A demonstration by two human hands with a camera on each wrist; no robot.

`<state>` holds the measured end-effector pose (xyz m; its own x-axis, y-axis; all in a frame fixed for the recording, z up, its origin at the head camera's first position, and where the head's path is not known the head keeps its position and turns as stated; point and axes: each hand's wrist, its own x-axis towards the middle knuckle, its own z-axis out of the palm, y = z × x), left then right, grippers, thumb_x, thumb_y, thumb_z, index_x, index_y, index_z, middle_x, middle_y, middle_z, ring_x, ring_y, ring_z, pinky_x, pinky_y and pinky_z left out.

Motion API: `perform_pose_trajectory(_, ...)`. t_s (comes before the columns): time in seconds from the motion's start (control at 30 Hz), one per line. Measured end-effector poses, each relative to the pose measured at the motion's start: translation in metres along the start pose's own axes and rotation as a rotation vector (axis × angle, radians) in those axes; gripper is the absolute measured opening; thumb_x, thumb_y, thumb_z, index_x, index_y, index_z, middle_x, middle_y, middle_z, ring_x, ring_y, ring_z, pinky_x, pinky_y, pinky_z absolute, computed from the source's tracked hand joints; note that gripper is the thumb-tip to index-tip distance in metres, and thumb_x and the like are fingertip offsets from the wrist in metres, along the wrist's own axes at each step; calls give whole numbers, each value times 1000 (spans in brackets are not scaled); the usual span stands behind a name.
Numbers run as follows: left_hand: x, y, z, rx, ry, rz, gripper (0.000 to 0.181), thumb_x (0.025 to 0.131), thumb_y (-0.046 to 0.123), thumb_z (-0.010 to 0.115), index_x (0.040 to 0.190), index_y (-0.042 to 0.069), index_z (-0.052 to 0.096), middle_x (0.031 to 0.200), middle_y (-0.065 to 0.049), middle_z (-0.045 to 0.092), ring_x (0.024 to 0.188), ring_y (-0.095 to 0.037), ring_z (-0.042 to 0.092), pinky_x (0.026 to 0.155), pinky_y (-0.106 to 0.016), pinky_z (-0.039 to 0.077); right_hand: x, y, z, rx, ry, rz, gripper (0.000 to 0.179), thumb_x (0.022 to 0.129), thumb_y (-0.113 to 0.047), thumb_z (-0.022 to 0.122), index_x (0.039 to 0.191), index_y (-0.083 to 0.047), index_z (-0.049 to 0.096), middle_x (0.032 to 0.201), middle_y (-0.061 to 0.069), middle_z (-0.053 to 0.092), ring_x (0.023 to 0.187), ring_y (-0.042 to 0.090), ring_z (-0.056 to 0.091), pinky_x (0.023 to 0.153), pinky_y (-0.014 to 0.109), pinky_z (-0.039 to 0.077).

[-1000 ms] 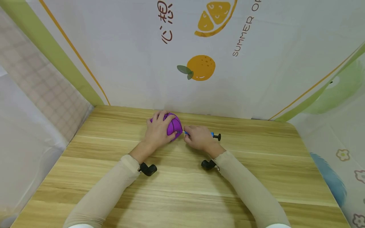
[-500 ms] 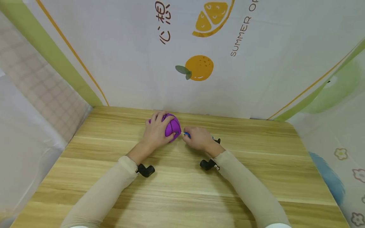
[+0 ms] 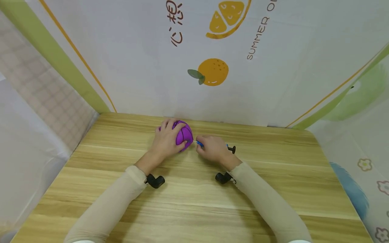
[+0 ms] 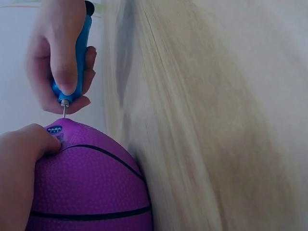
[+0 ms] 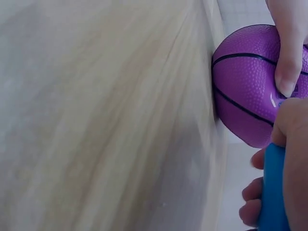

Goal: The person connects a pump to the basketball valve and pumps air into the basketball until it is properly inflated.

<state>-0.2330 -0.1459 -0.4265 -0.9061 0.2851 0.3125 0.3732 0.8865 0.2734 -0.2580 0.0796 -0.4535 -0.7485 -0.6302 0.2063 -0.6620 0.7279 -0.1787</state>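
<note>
A purple toy basketball (image 3: pixel 183 135) with black lines lies on the table near its back edge. My left hand (image 3: pixel 165 140) grips it from the left, the thumb pressing beside a small dark logo (image 4: pixel 55 129). To the right, my right hand (image 3: pixel 211 147) holds a blue hand pump (image 4: pixel 82 53), fingers curled round its barrel. A thin metal needle (image 4: pixel 64 111) runs from the pump's tip to the ball, where the surface rises to a point. How deep the needle sits is hidden. The pump's black handle (image 3: pixel 233 149) sticks out behind the right hand.
The wood-grain table (image 3: pixel 182 209) stretches toward me. A white cloth (image 3: pixel 146 84) printed with oranges hangs right behind its back edge, and more cloth hangs at both sides. A black wrist camera (image 3: pixel 156 181) sits below the left wrist, another black camera (image 3: pixel 223 178) by the right.
The pump's handle end has dipped slightly toward me, and less of the blue barrel shows behind my right hand. My left hand keeps its grip on the ball, which stays nearly in place.
</note>
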Motion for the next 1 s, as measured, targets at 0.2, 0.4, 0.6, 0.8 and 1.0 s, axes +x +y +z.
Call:
perform_pose_trajectory(0.2, 0, 1, 1, 10, 8, 5, 62, 82, 36, 81, 136, 20, 57, 146, -13, 41, 136, -40, 35, 97, -67, 40, -5, 3, 0, -63, 72, -36, 5, 91, -25, 60, 90, -21, 59, 74, -8, 52, 59, 10, 47, 47, 28, 37)
perform_pose_trajectory(0.4, 0, -4, -1, -48, 15, -16, 62, 84, 36, 77, 139, 18, 55, 147, -15, 40, 136, -42, 35, 98, -69, 39, -14, 15, -2, 2, 30, 15, 10, 90, -25, 53, 82, -20, 53, 70, -7, 44, 57, 10, 41, 48, 27, 31)
perform_pose_trajectory(0.6, -2, -16, -5, -153, 32, -70, 66, 82, 36, 79, 140, 14, 54, 149, -16, 39, 136, -44, 35, 96, -70, 40, -45, 53, -20, 64, -29, 158, 12, 93, -20, 47, 83, -18, 53, 64, -3, 40, 54, 13, 35, 51, 29, 26)
perform_pose_trajectory(0.8, 2, -17, -5, -150, -3, -63, 76, 82, 47, 79, 145, 17, 50, 151, -17, 37, 138, -44, 33, 95, -71, 41, -65, 77, -27, 15, -49, 65, 13, 99, -22, 52, 102, -14, 62, 80, -2, 56, 63, 13, 47, 57, 31, 40)
perform_pose_trajectory(1.0, -3, -20, -7, -151, -7, -45, 87, 78, 56, 82, 148, 18, 46, 152, -16, 35, 139, -44, 32, 98, -70, 41, -77, 83, -27, -15, -68, -15, 25, 101, -16, 59, 126, -11, 62, 103, 3, 62, 84, 18, 58, 73, 38, 52)
